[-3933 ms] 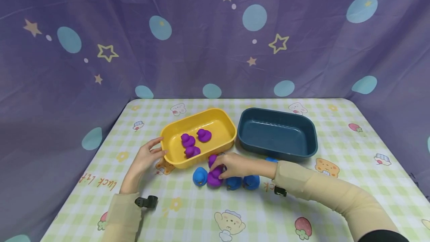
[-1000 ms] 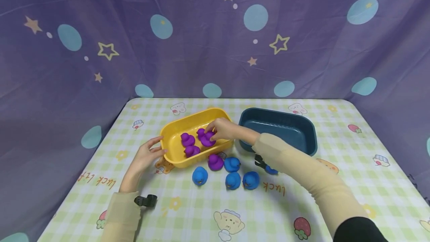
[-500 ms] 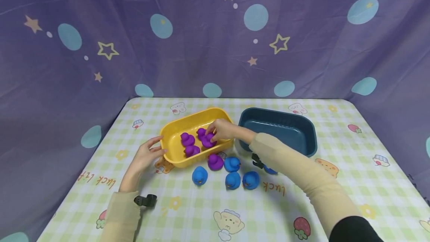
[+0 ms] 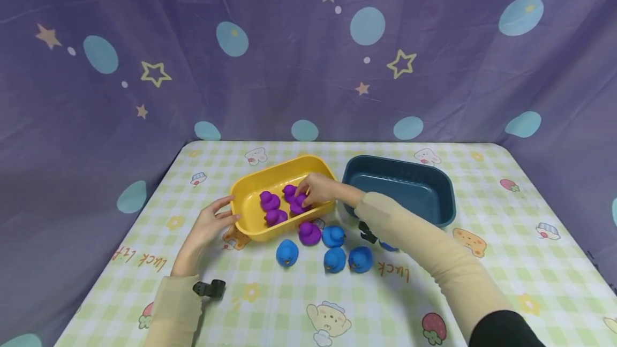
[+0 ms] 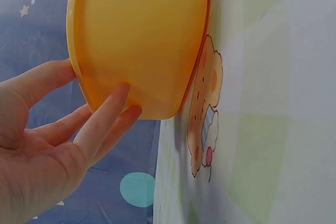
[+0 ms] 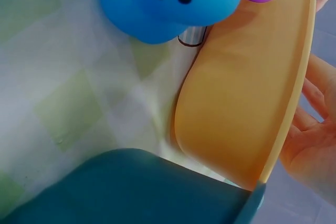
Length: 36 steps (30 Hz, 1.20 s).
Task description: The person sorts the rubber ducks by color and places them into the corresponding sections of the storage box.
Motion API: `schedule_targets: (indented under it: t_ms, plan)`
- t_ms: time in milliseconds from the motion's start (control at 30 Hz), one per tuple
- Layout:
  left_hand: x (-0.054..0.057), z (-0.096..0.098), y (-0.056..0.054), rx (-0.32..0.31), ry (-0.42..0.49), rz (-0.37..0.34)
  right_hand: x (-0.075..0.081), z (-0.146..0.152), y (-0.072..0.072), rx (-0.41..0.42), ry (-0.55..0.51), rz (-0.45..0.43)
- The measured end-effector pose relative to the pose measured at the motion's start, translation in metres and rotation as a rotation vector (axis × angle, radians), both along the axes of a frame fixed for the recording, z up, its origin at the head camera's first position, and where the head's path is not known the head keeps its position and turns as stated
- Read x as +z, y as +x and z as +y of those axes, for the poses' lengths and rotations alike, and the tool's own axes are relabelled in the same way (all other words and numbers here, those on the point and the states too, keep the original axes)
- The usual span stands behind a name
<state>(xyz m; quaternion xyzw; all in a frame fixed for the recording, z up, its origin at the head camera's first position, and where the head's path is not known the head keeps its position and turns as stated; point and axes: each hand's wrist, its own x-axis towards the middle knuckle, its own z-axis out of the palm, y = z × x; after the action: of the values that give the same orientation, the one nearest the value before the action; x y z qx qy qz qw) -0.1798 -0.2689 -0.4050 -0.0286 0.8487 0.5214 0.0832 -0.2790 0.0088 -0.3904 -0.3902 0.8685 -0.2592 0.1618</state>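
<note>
Inside the yellow bin (image 4: 250, 178), my right hand (image 4: 318, 189) pinches a purple rubber duck (image 4: 298, 206) low by the near wall. Right beside it lie three more purple ducks, one of them the leftmost duck (image 4: 269, 201). Fingers of my left hand (image 4: 204, 229) touch the bin's left end; in the left wrist view they lie extended against the yellow wall (image 5: 142, 40), thumb at the rim. On the table in front sits another purple duck (image 4: 309, 233). The right wrist view shows the back part of my right hand (image 6: 315, 145) beyond the rim, its fingertips hidden.
Several blue rubber ducks stand on the checked tablecloth before the bins, among them a left one (image 4: 286, 253) and a right one (image 4: 360, 259). Another blue duck (image 4: 388, 246) is partly hidden by my right forearm. A dark teal bin (image 4: 400, 189) with no ducks stands right of the yellow one.
My right hand has gone from the purple ducks on the table into the yellow bin with one of them, then shifted slightly toward the near wall. My left hand stays put.
</note>
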Motion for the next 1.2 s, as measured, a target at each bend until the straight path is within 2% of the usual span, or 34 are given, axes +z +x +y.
schedule_targets:
  t_ms: [500, 833, 1200]
  plan:
    - [-0.0013, 0.0001, 0.0004, 0.001, 0.004, 0.004, -0.0040, -0.0013, 0.0000, -0.005, 0.015, -0.014]
    - [-0.0012, 0.0002, 0.0001, 0.001, 0.001, 0.009, -0.0073, -0.0010, 0.0006, 0.022, 0.008, 0.019]
    - [-0.0017, -0.0002, -0.0008, 0.000, 0.003, 0.002, -0.0078, 0.0003, 0.0005, 0.003, 0.004, -0.006]
